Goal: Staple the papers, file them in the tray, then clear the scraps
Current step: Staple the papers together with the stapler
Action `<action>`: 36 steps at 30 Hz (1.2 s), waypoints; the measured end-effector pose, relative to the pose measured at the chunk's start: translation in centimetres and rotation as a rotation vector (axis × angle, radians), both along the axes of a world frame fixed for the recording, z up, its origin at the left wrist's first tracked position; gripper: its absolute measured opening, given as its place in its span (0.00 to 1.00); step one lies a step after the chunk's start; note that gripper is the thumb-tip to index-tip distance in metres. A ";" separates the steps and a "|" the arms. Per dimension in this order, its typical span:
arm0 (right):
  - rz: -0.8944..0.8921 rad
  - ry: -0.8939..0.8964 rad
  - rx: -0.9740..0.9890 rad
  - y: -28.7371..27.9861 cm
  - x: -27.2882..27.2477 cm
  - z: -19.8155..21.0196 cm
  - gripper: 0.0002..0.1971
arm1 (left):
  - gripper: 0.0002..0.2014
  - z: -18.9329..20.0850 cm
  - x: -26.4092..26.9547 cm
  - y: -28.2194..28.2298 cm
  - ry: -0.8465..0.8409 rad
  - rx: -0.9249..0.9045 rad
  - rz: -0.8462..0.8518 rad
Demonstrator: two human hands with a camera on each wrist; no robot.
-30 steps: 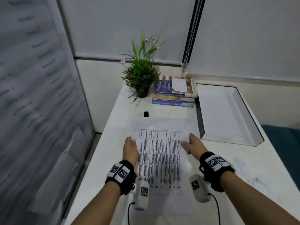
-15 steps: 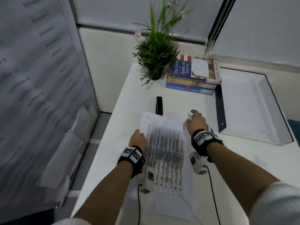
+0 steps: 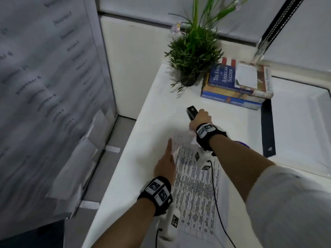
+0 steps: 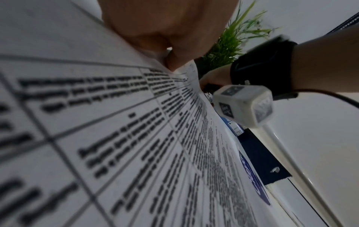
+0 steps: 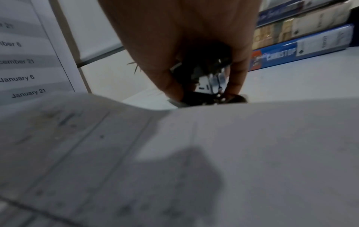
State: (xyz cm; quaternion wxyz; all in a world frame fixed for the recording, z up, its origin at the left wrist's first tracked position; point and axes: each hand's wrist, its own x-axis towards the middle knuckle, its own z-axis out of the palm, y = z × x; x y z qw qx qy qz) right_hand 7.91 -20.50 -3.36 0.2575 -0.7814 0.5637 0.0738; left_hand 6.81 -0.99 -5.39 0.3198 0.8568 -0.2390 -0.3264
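The printed papers (image 3: 195, 185) lie on the white desk (image 3: 157, 108), seen close up in the left wrist view (image 4: 116, 138). My left hand (image 3: 166, 165) rests on their left edge, index finger stretched toward the far left corner, which curls up a little. My right hand (image 3: 198, 114) reaches past the papers' far edge and grips the black stapler (image 3: 191, 111). In the right wrist view the fingers (image 5: 239, 73) wrap the stapler (image 5: 205, 79) just beyond the paper edge (image 5: 252, 138). The white tray (image 3: 320, 111) sits to the right.
A potted plant (image 3: 193, 56) and a stack of books (image 3: 236, 86) stand at the back of the desk. A small white scrap (image 3: 270, 149) lies on the dark strip beside the tray. A partition with a dated sheet (image 3: 44, 77) closes off the left.
My right hand left the papers' right edge, reached forward and took hold of the stapler. My left hand slid forward along the left edge. The head view moved closer and leftward.
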 end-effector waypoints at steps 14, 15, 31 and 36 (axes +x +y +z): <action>-0.378 -1.120 -0.085 1.9 -12.7 12.1 0.23 | 0.14 8.1 -5.1 -2.7 -0.070 -0.386 0.002; -0.353 -1.128 -0.097 2.4 -13.3 12.8 0.22 | 0.14 8.7 -5.8 -2.9 -0.084 -0.415 -0.022; -0.215 -0.803 -0.184 5.2 -18.5 15.8 0.25 | 0.14 11.8 -14.2 -2.7 -0.159 -0.460 -0.085; -0.181 -0.729 -0.180 4.5 -18.8 15.3 0.19 | 0.14 11.3 -15.3 -3.0 -0.156 -0.452 -0.080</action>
